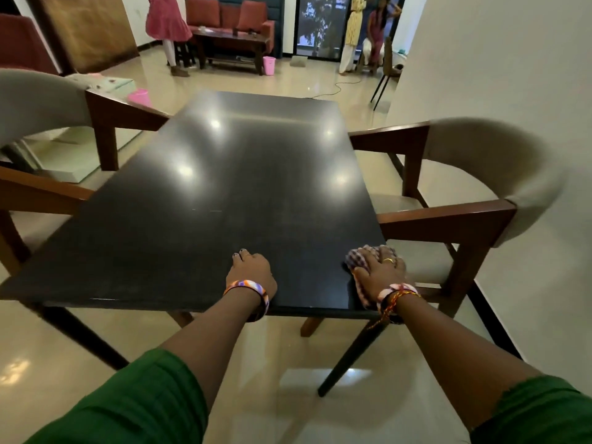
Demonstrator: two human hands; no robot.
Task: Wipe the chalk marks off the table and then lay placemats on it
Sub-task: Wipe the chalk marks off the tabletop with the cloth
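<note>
A dark glossy table [243,187] stretches away from me, with faint pale marks [205,210] near its middle. My right hand [381,270] presses a checked cloth [360,256] flat on the table's near right corner. My left hand [251,267] rests on the near edge with its fingers curled and nothing in it. Both wrists carry bangles. No placemats are in view.
An armchair [464,187] with a wooden frame stands close to the table's right side and another [48,123] at its left. A wall runs along the right. Further back are a sofa, a low table [234,43], pink bins [269,65] and several people standing.
</note>
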